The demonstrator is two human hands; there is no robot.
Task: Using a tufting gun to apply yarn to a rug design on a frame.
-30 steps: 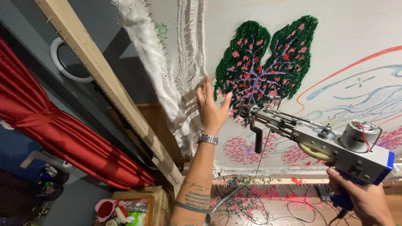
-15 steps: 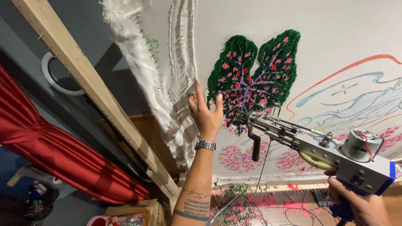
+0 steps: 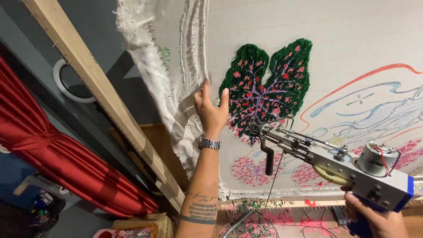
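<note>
Midway through tufting a rug, a person presses the left hand [image 3: 210, 111] flat, fingers spread open, against the stretched cream backing cloth [image 3: 352, 35] beside a finished tufted leaf [image 3: 269, 88] of dark green with pink flecks and purple veins. The right hand [image 3: 379, 220], low at the frame's right corner, is closed around the blue grip of a silver tufting gun [image 3: 326, 161], whose needle end sits near the leaf's lower edge; whether it touches the cloth cannot be told. Judging by the scene, the gun is paused between passes, and the next pass would call for a taut cloth and a steady muzzle pressed square to the drawn outlines in red and blue at right. Loose frayed fabric [image 3: 154, 66] hangs over the wooden frame beam [image 3: 88, 75]; a red curtain [image 3: 53, 158] drapes at left. No packages, labels or signs can be made out clearly.
</note>
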